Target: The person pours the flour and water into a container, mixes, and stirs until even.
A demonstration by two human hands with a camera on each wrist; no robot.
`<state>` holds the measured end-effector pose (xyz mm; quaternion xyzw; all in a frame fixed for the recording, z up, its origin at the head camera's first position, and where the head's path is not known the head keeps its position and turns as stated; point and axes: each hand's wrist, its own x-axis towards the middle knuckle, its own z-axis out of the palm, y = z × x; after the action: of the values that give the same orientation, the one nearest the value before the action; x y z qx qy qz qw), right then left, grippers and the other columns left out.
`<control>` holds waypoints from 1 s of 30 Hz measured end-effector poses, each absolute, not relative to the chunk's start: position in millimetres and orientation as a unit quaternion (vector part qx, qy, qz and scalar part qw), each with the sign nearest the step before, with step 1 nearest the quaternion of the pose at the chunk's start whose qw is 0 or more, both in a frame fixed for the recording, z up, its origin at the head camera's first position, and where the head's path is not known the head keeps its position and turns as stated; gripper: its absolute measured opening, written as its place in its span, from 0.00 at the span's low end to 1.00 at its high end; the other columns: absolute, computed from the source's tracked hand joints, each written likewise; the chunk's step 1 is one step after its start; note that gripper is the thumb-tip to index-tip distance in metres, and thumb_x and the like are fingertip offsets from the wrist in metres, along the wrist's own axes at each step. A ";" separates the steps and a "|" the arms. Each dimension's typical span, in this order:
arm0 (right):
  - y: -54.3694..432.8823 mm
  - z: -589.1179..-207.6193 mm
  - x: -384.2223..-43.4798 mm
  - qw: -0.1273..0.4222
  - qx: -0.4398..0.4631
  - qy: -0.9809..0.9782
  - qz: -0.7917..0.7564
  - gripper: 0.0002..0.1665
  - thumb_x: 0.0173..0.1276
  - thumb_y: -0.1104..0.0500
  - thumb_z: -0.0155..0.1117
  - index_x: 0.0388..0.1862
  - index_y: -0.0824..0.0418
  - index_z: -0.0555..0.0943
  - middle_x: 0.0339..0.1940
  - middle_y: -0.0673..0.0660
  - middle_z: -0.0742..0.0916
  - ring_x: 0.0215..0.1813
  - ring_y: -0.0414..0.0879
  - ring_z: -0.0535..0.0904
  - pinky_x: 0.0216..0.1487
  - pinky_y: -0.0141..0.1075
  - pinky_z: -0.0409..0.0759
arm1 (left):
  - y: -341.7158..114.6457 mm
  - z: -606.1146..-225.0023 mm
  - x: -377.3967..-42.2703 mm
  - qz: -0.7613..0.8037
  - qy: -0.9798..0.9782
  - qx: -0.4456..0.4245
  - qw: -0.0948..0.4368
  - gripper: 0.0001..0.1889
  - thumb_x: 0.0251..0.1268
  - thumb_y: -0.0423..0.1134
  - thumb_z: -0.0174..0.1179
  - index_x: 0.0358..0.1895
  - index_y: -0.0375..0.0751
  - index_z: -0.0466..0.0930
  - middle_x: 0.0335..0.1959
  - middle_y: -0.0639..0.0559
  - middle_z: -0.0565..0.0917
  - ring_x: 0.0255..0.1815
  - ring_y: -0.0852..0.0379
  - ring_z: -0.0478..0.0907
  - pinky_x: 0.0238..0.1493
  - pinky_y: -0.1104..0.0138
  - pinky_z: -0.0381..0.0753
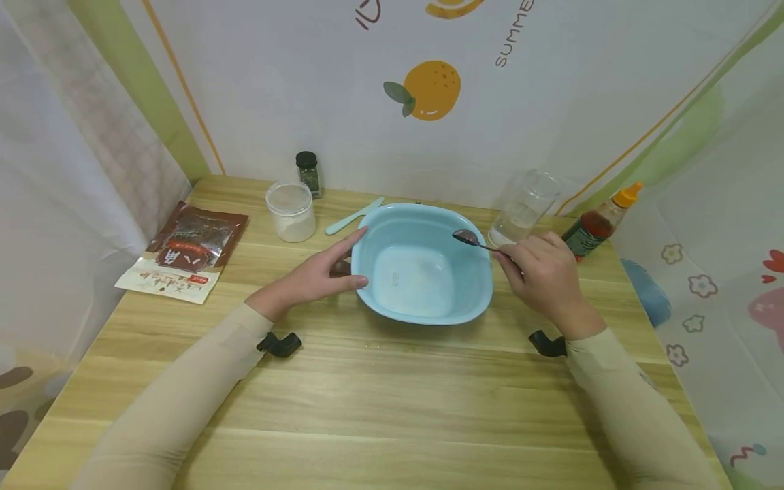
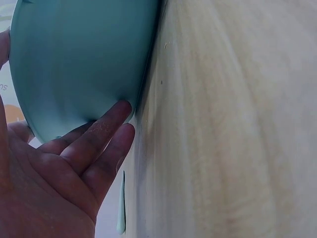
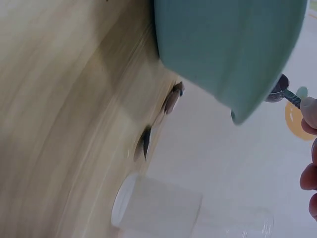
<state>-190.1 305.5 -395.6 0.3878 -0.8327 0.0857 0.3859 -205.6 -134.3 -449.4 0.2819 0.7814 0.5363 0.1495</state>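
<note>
A light blue plastic basin [image 1: 422, 309] stands on the wooden table, its inner floor looking whitish. My left hand [image 1: 315, 275] holds the basin's left side, thumb and index finger at the rim. In the left wrist view, other fingers [image 2: 96, 134] of that hand lie along the outer wall. My right hand [image 1: 545, 275] pinches the handle of a small dark metal spoon [image 1: 467, 237]. The spoon's bowl is over the basin's right inner edge. In the right wrist view, the spoon [image 3: 280, 89] shows just beyond the rim, near my fingertips.
Behind my left hand are a lidded jar of white powder [image 1: 292, 218], a dark-capped spice bottle [image 1: 309, 177] and a pale blue spreader [image 1: 352, 218]. A brown-and-white packet [image 1: 190, 248] lies farther left. At right stand a clear glass [image 1: 523, 207] and a red sauce bottle [image 1: 597, 224].
</note>
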 end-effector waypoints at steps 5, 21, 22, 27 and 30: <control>320.0 -395.4 -188.7 0.388 0.363 -0.843 0.089 0.13 0.79 0.58 0.71 0.42 0.69 0.90 0.31 0.65 0.90 0.31 0.63 0.87 0.35 0.57 0.79 | -134.0 -450.2 -205.4 0.541 0.778 0.283 0.147 0.53 0.80 0.44 0.72 0.95 0.61 0.43 0.86 0.37 0.68 0.70 0.37 0.84 0.72 0.45 0.83; 358.8 -410.0 -189.7 0.371 0.294 -0.878 0.077 0.08 0.74 0.62 0.75 0.46 0.67 0.91 0.29 0.64 0.89 0.27 0.61 0.83 0.31 0.57 0.79 | -132.5 -449.8 -205.3 0.547 0.774 0.284 0.147 0.53 0.80 0.41 0.72 0.95 0.59 0.43 0.86 0.35 0.67 0.70 0.35 0.84 0.69 0.47 0.85; 360.3 -411.7 -190.5 0.368 0.291 -0.880 0.078 0.07 0.73 0.63 0.76 0.45 0.67 0.91 0.29 0.64 0.90 0.27 0.61 0.83 0.31 0.57 0.79 | -132.6 -449.7 -205.3 0.547 0.774 0.284 0.146 0.53 0.80 0.41 0.72 0.95 0.59 0.43 0.86 0.35 0.67 0.70 0.35 0.84 0.69 0.47 0.85; 367.7 -422.8 -194.9 0.343 0.274 -0.896 0.064 0.06 0.74 0.61 0.75 0.42 0.65 0.89 0.30 0.63 0.90 0.27 0.60 0.84 0.26 0.56 0.81 | -132.3 -449.6 -205.1 0.545 0.775 0.286 0.145 0.52 0.80 0.39 0.71 0.95 0.58 0.44 0.86 0.35 0.66 0.70 0.34 0.84 0.69 0.46 0.86; 372.6 -431.3 -197.1 0.333 0.266 -0.903 0.058 0.07 0.74 0.60 0.75 0.41 0.64 0.88 0.30 0.62 0.89 0.26 0.59 0.84 0.23 0.55 0.80 | -132.1 -450.1 -205.0 0.547 0.773 0.287 0.146 0.52 0.81 0.38 0.71 0.95 0.58 0.44 0.87 0.35 0.66 0.70 0.34 0.84 0.69 0.47 0.86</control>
<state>-197.1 372.6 -431.3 0.2661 -0.9027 0.0583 0.3331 -205.0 -132.1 -450.1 0.2868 0.7727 0.5470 0.1465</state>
